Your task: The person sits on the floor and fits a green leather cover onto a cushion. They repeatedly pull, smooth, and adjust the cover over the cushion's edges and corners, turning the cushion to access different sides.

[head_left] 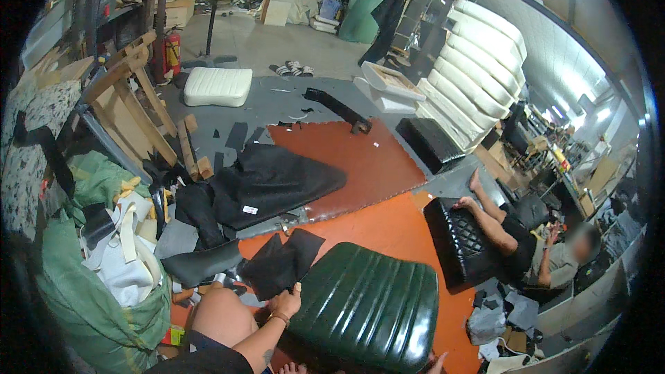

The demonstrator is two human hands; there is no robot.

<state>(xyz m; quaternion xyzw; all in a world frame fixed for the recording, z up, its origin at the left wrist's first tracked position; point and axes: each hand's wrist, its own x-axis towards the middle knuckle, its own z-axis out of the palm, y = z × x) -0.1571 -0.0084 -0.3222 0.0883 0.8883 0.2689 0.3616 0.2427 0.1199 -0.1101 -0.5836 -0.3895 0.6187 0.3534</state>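
Note:
My left hand point(284, 303) is closed on the edge of a black fabric piece point(285, 261), which spreads out forward, with angular corners. Just right of that hand, a dark green padded seat cushion point(367, 305) lies in front of me, glossy and ribbed with stitched channels. At its lower right edge a sliver of skin shows, apparently my right hand point(437, 363); the picture's edge cuts it off and its fingers cannot be made out. My bent knee point(223, 315) is left of the left forearm, and toes show below the cushion.
An orange sheet point(402, 228) and a brown sheet point(374, 163) cover the floor, with black material point(277, 180) across them. Left stands a green sack point(90, 291) of scraps. At right a person point(547, 256) reclines by a black quilted cushion point(457, 242). White padded pieces point(471, 62) are stacked behind.

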